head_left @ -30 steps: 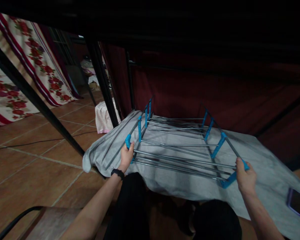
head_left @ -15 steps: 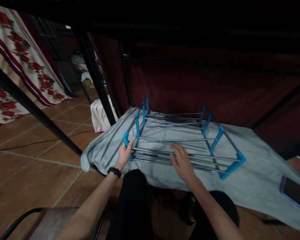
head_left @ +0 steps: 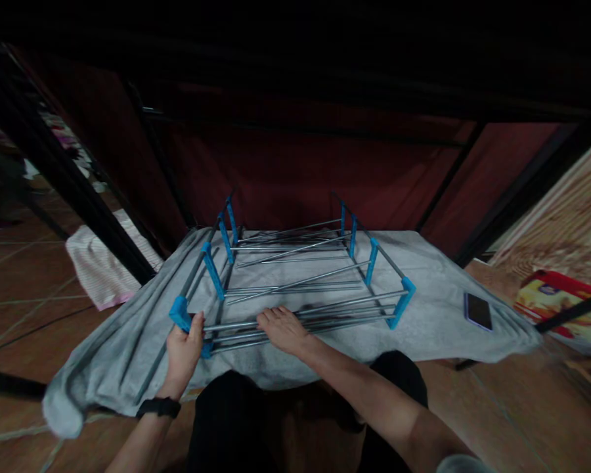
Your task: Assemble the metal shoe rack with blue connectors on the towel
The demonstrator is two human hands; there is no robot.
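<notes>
A rack of grey metal rods [head_left: 320, 269] with blue plastic connectors [head_left: 211, 269] lies on a grey cloth. Around the near left blue corner connector [head_left: 181, 314], my left hand [head_left: 184, 345] is closed, its thumb beside the rod end. My right hand [head_left: 283, 328] is wrapped over the near rods, left of their middle; its fingertips are partly hidden. Several loose-looking rods cross at slants between the two sides. At the near right corner stands another blue connector [head_left: 402, 303], with no hand on it.
The grey cloth [head_left: 433, 328] carries a phone [head_left: 478, 311] at the right. Dark metal posts [head_left: 93, 203] rise left and right, with a dark red panel [head_left: 285, 171] behind. A striped cloth [head_left: 106, 259] hangs at left, and a red and yellow package [head_left: 564, 305] lies right.
The view has turned right. My right hand has moved left along the rods and closed on them. My left hand stays at the near left corner.
</notes>
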